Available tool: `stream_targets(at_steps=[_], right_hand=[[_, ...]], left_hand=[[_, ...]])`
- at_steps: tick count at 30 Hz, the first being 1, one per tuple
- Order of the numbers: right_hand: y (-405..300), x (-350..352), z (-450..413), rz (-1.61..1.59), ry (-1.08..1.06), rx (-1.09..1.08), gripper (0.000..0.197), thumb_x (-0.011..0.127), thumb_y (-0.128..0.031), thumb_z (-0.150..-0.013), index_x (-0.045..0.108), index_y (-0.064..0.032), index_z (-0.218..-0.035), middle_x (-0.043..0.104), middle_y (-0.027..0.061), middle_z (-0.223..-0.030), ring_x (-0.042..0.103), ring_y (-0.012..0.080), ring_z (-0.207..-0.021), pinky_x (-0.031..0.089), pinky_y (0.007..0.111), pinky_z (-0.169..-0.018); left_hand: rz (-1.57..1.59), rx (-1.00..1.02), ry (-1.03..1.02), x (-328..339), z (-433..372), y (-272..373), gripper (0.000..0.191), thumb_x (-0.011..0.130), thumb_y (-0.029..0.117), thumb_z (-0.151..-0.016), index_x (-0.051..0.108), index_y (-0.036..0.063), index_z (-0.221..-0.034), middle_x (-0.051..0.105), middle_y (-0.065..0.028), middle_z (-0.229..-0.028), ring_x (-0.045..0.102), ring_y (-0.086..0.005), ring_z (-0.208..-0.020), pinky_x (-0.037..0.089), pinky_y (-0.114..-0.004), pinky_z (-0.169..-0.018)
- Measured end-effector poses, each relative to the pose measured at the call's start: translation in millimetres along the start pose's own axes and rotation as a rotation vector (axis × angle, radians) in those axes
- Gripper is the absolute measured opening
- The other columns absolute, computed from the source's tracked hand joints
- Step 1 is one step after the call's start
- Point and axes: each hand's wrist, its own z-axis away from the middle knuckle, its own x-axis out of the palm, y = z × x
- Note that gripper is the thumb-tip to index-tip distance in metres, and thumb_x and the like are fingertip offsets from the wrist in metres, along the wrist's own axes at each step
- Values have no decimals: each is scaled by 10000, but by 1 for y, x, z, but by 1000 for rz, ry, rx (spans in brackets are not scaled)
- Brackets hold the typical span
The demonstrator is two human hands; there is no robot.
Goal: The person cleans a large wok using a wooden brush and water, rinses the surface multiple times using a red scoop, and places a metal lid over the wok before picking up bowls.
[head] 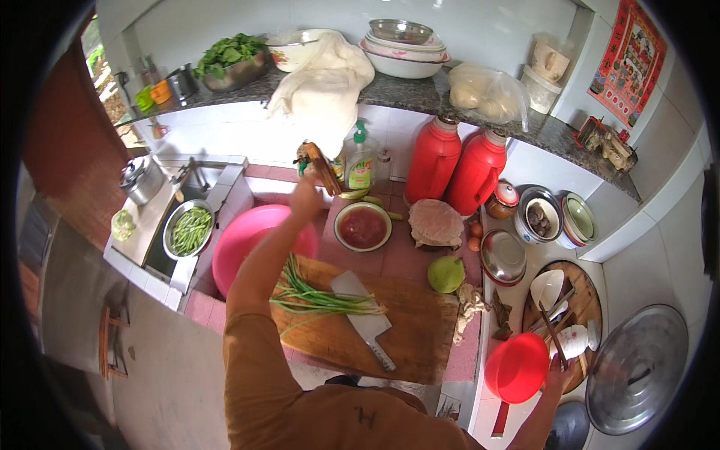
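My left hand [306, 197] reaches to the back of the counter, at a brown wooden-looking piece [322, 169]; whether it grips this is unclear. My right hand [558, 378], low at the right, has its fingers closed on dark chopsticks [553, 334], which point over a round wooden board [531, 306] with bowls and utensils. A red plastic bowl [514, 365] sits just left of that hand. Before me, scallions [320, 298] lie across the blade of a cleaver [360, 315] on a wooden cutting board [416, 315]. Behind the board stands a bowl of reddish contents [363, 226].
A pink basin [253, 230] is left of the cutting board, beyond it a bowl of cut green beans [190, 230]. Red thermos flasks [433, 160] stand behind. A green round fruit [445, 274] lies near the board's corner. A large metal lid [638, 368] is far right.
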Motion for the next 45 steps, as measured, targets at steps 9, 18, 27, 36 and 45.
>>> stream_targets(at_steps=[9,18,27,36,45], right_hand=[[6,10,83,405,39,320,370,477,-344,-876,514,-76,-1129,576,85,-1022,571,257,-943,488,418,-827],[-45,-27,103,982,264,-535,288,534,-132,-888,499,9,-1137,554,86,-1074,516,211,-1013,413,342,-902],[-21,194,298,487,-852,138,389,469,-214,-952,404,10,-1262,599,181,-1095,585,277,-1019,460,387,-893],[-95,56,295,-26,-652,284,460,570,-278,-887,379,-53,-1240,588,128,-970,620,243,-846,531,378,-710],[-151,-323,218,1440,420,369,714,583,-347,-853,198,-186,-1432,625,149,-902,646,263,-623,532,372,-512]], left_hand=[[-489,-364,-314,31,-127,-37,476,603,330,-766,576,90,-1177,539,-104,-1228,484,-277,-1139,321,-437,-1013],[69,211,181,40,-65,3,258,669,174,-719,588,26,-915,592,-191,-810,553,-390,-836,441,-478,-743],[507,1295,-76,-111,116,244,233,636,84,-699,595,94,-927,621,-78,-1006,591,-269,-942,487,-380,-811],[970,1706,-303,-123,359,444,267,567,218,-839,599,182,-1102,580,-29,-1189,497,-227,-1153,391,-390,-990],[925,1152,-1445,-43,593,420,249,604,80,-767,614,81,-1016,575,-134,-1108,515,-318,-1088,418,-410,-931]])
